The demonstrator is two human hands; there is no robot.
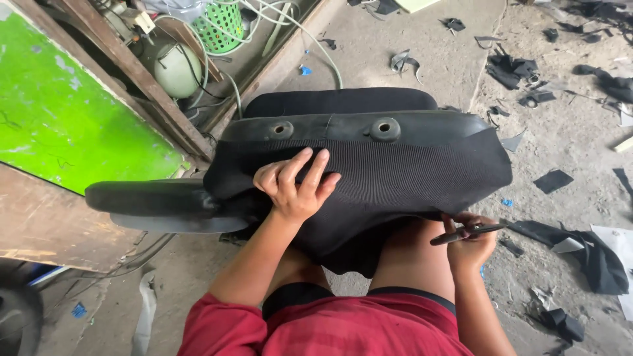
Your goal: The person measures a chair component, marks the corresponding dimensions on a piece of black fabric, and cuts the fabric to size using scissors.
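- A black car seat (395, 171) lies tipped across the person's lap, just above the red shirt (349, 329), its back facing up.
- Judged from its bulk, the seat is heavy and awkward. The moulded rim with two round headrest holes looks stiff, while the ribbed fabric cover looks soft and loose, sagging at the lower edge.
- The firm top rim or the side edges look like the surest places to grip. The cloth alone would likely slip or stretch.
- The cover is dark, finely ribbed, and dusty grey along the plastic rim.
- The left hand (295, 188) rests flat on the seat's fabric, fingers spread and slightly curled, pressing down rather than gripping.
- The right hand (469, 240), at the seat's lower right edge, is closed around a dark slim tool (468, 232). Its exact kind is hard to tell.
- Left of the seat stands a bright green board (59, 112) in a wooden frame.
- Beyond the seat, a green plastic basket (221, 26) holds pale hoses.
- Right of the seat, black fabric scraps (593, 257) litter the concrete floor (567, 138).
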